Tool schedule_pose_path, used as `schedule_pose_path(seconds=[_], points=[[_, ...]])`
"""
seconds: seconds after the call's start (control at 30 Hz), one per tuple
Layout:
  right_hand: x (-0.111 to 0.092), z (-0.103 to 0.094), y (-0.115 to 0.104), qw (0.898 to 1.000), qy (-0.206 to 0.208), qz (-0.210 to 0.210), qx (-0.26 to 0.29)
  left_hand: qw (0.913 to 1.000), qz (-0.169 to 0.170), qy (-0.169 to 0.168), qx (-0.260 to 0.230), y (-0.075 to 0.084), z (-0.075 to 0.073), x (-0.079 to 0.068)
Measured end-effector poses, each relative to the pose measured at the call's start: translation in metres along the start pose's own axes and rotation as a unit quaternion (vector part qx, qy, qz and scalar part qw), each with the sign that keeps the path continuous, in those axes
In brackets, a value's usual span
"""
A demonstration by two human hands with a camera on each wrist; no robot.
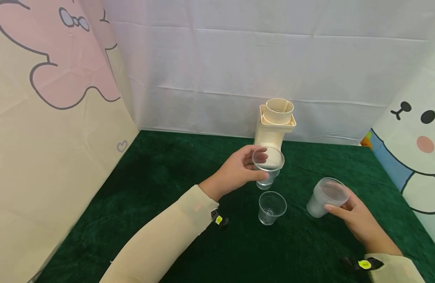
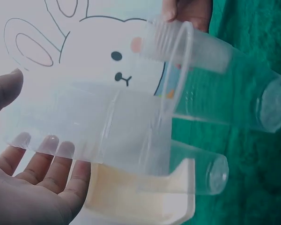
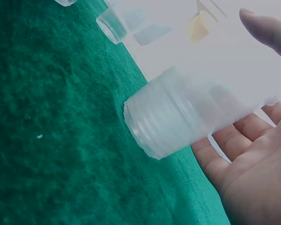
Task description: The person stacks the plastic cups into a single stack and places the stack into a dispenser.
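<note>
In the head view my left hand [image 1: 238, 169] holds a clear plastic cup [image 1: 274, 163] with its rim up, thumb on the near side and fingers round the far side. In the left wrist view the fingertips show against its wall. A second clear cup [image 2: 201, 168] overlaps it from behind. Another clear cup [image 1: 272, 208] stands upright on the green cloth, nearer to me. At the right, my right hand [image 1: 355, 220] grips a stack of nested cups [image 1: 325, 196], tilted, with several rims close together. The stack's ridged side [image 3: 164, 115] faces the right wrist camera.
A cream plastic pipe-like fitting [image 1: 270, 133] with a round collar stands behind the left hand, by the white back sheet [image 1: 203, 106]. Green cloth [image 1: 150, 169] covers the table. Printed sheets [image 1: 61, 157] hang at both sides.
</note>
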State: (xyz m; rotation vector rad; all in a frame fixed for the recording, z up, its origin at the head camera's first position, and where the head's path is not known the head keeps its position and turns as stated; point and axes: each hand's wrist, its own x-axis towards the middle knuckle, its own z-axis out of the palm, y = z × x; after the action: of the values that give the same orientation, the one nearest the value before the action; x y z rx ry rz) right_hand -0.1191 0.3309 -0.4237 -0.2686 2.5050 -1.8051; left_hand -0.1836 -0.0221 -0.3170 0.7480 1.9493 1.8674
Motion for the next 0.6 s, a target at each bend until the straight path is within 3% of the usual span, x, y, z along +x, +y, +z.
schedule_pose_path(seconds=[0.23,0.4,0.6], points=[[-0.001,0.002,-0.001,1.0,0.006,0.01,-0.016,0.9997,0.002,-0.019,0.012,0.01,0.009,0.013],[-0.002,0.002,-0.001,0.999,0.011,0.017,-0.031,0.9995,-0.003,-0.029,0.014,0.006,0.014,0.028],[-0.001,0.001,0.001,1.0,0.009,0.012,-0.009,0.999,-0.006,-0.043,0.002,0.007,0.022,0.041]])
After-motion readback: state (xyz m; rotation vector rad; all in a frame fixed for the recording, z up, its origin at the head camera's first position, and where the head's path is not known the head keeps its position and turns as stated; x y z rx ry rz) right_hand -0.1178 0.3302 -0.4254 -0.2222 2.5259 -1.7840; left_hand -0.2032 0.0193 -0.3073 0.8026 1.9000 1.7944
